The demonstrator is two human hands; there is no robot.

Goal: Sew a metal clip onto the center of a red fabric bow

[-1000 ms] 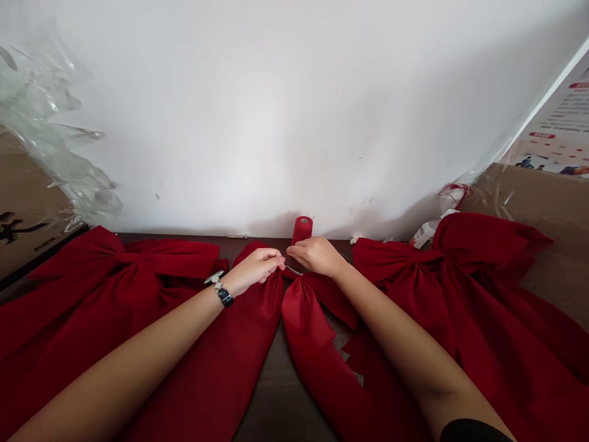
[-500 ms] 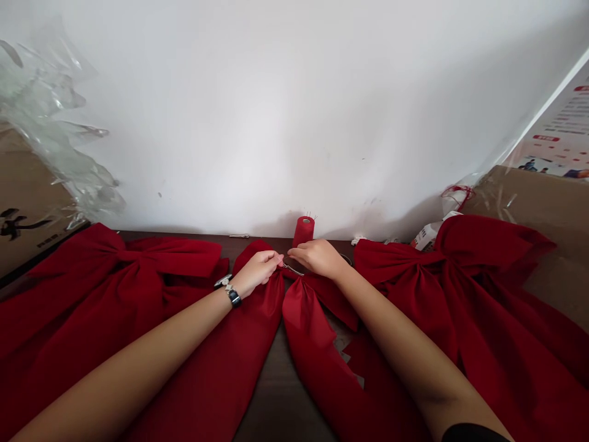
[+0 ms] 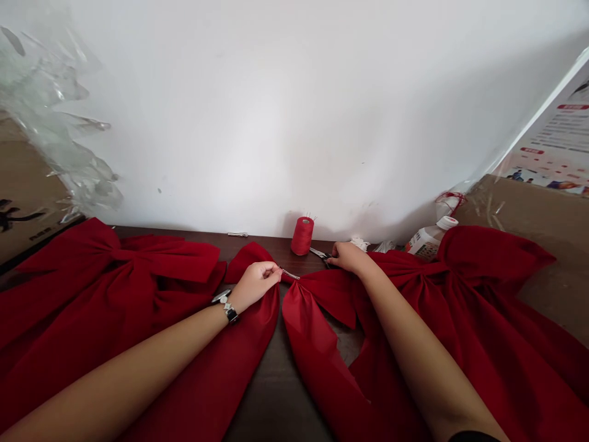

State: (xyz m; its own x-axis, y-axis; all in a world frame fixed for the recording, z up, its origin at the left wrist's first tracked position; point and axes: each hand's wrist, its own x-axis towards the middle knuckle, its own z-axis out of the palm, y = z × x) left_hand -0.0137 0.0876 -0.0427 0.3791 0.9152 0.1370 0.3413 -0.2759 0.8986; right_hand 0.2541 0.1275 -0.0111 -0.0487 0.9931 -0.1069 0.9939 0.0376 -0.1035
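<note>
1. Fingers (image 3: 271,270) of the left hand (image 3: 253,285) pinch narrowly at one end of a metal clip (image 3: 291,274).
2. The clip lies at the gathered middle of a red bow (image 3: 304,307) (tails spread toward the wearer).
3. The right hand (image 3: 350,256) curls over scissors (image 3: 318,253); its grip cannot be told.
4. A red spool (image 3: 302,236) stands just beside them.
5. Farther out lie a left-side bow (image 3: 138,255) and right-side bow (image 3: 444,270).

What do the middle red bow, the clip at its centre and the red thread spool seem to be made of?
Middle red bow: fabric, mostly matt, since it falls in soft gathers; the fibre is unclear.
Clip: probably metal, polished, from its silvery glints.
Red thread spool: wound thread, fairly dull, judging by its even surface; the core's material can't be told.
</note>
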